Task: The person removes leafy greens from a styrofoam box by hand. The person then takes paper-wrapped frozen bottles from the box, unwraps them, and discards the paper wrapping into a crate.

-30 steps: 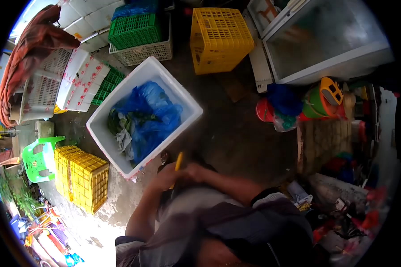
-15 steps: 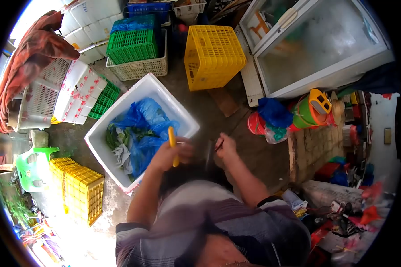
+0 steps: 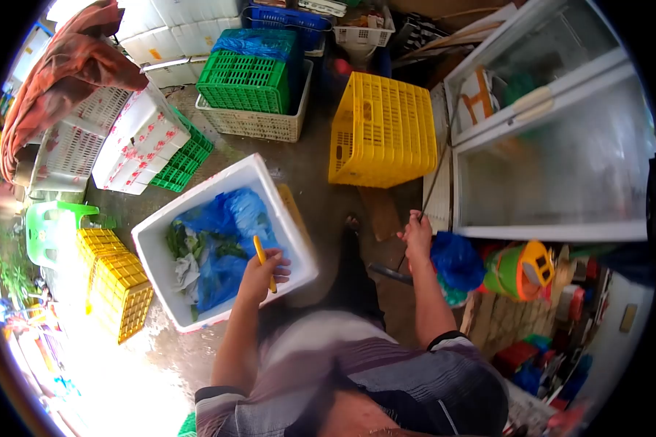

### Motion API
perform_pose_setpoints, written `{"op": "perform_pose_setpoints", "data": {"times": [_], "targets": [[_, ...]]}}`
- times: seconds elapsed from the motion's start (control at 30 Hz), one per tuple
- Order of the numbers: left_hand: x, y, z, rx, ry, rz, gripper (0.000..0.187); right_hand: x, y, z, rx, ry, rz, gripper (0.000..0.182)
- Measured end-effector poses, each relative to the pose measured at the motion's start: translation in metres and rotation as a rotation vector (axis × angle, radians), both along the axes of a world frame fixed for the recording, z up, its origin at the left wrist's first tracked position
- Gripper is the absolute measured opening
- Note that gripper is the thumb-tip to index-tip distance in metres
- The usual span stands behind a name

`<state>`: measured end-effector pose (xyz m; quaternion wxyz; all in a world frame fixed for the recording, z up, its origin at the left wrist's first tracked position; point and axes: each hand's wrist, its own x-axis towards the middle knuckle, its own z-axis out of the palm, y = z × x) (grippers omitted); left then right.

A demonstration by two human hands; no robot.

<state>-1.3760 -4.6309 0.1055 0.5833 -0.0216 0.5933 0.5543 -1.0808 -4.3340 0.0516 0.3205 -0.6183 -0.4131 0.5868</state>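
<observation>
My left hand [image 3: 259, 275] grips a yellow stick-like tool [image 3: 261, 255] above the near right side of a white foam box [image 3: 149, 255]. Inside the box lie blue plastic bags [image 3: 222, 273], green leaves [image 3: 175, 237] and crumpled white material [image 3: 187, 273]. At the right, my right hand [image 3: 417, 237] is closed around a long thin dark rod [image 3: 439, 166], which slants up towards the glass-fronted cabinet. A dark bar [image 3: 390, 273] shows just below that hand; whether it joins the rod is unclear.
Ahead stands a yellow crate [image 3: 383, 131]. Green crates [image 3: 244, 80] sit in a white basket [image 3: 251, 124]. The glass-fronted cabinet [image 3: 554, 146], a blue bag [image 3: 455, 262] and an orange-green bucket [image 3: 506, 271] are at the right. A yellow crate [image 3: 116, 291] and green stool [image 3: 44, 237] are left.
My right hand has moved right, and the long rod now shows clearly. My left hand has shifted slightly left and down with the yellow tool. The view has shifted, and a foot shows ahead.
</observation>
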Motion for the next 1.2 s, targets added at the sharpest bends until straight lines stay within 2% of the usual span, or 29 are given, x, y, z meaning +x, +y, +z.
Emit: {"op": "perform_pose_setpoints", "data": {"times": [0.1,0.2,0.3,0.33,0.43,0.5,0.53,0.63,0.7,0.73,0.77,0.8,0.87,0.97,1.0,1.1,1.13,1.2], "targets": [[0.029,0.104,-0.006,0.100,0.009,-0.112,0.031,-0.036,0.059,-0.005,-0.046,0.070,0.165,0.014],[0.060,0.209,0.012,0.066,0.290,-0.302,0.031,-0.085,0.088,0.006,-0.037,0.098,0.320,0.015],[0.070,0.288,0.027,0.093,0.491,-0.015,0.033,-0.114,0.096,0.021,-0.011,0.047,0.522,0.022],[0.065,0.303,0.034,0.088,0.481,-0.010,0.033,-0.119,0.093,0.024,-0.002,0.012,0.591,0.024],[0.051,0.331,0.049,0.055,0.434,0.001,0.032,-0.124,0.075,0.022,0.332,0.107,0.721,0.025],[0.041,0.331,0.051,-0.025,0.358,-0.020,0.032,-0.131,0.083,0.035,0.382,0.159,0.859,0.023],[0.039,0.327,0.035,-0.012,0.327,0.083,0.026,-0.131,0.086,0.044,0.402,0.182,0.927,0.022],[0.040,0.310,0.006,-0.130,0.422,0.359,0.018,-0.114,0.137,0.053,0.517,-0.145,1.353,0.031],[0.030,0.294,-0.011,-0.124,0.399,0.488,0.014,-0.090,0.208,-0.003,0.394,-0.288,1.034,0.043],[0.027,0.284,-0.015,-0.092,0.394,0.513,0.015,-0.078,0.244,-0.024,0.535,-0.496,0.738,0.049],[0.023,0.275,-0.019,-0.060,0.390,0.539,0.015,-0.058,0.291,-0.047,0.611,-0.621,0.568,0.052],[0.019,0.270,-0.013,-0.080,0.348,0.551,0.016,-0.033,0.338,-0.068,0.419,-0.658,0.515,0.061],[0.010,0.257,-0.011,-0.081,0.312,0.591,0.018,-0.004,0.401,-0.100,0.106,-0.885,0.411,0.069],[-0.004,0.252,0.006,-0.087,0.323,0.628,0.018,0.021,0.436,-0.172,-0.021,-0.738,0.340,0.072],[-0.007,0.255,0.017,-0.071,0.309,0.640,0.018,0.024,0.442,-0.183,-0.135,-0.615,0.365,0.071],[-0.022,0.250,0.011,-0.132,0.340,0.646,0.018,0.007,0.441,-0.174,-0.229,-0.600,0.510,0.058],[-0.027,0.248,0.006,-0.143,0.343,0.642,0.018,0.003,0.434,-0.179,-0.135,-0.598,0.452,0.049],[-0.039,0.243,-0.006,-0.161,0.350,0.634,0.018,0.002,0.414,-0.173,0.076,-0.619,0.562,0.047]]}}
